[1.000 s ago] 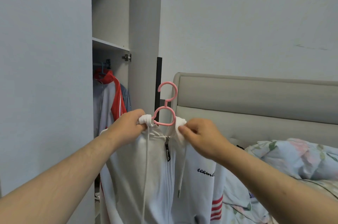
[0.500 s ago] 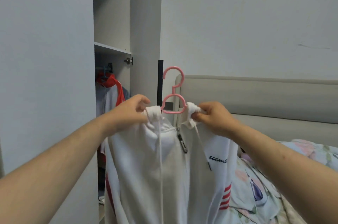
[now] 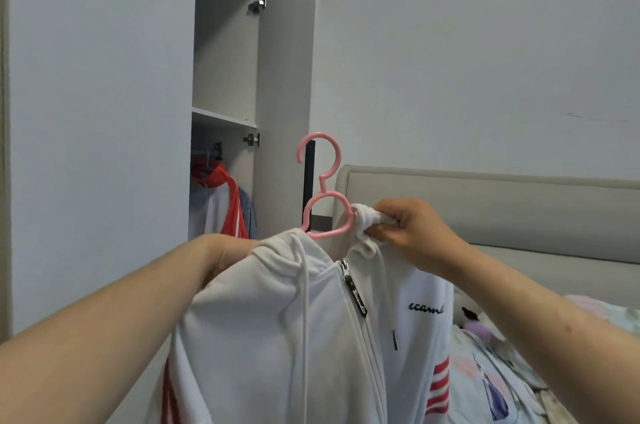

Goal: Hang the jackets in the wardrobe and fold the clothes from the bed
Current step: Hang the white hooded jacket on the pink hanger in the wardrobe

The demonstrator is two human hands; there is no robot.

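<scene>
I hold a white zip-up hooded jacket (image 3: 263, 319) with red stripes up in front of me, on a pink plastic hanger (image 3: 338, 160) whose hook stands above the collar. My right hand (image 3: 412, 233) pinches the bunched right side of the collar beside the hanger. My left hand (image 3: 228, 252) reaches under the jacket's left shoulder, where the fabric hides its fingers. The open wardrobe (image 3: 225, 60) is behind and to the left, and a red-and-white jacket (image 3: 225, 205) hangs on its rail.
The wardrobe's open door (image 3: 287, 77) stands edge-on just left of the hanger. A closed white panel (image 3: 100, 112) fills the left side. The grey padded headboard (image 3: 485, 209) and floral bedding (image 3: 519, 371) lie to the right.
The jacket and hanger have risen and come closer. The hood fabric now covers my left hand. My right hand has shifted right along the collar.
</scene>
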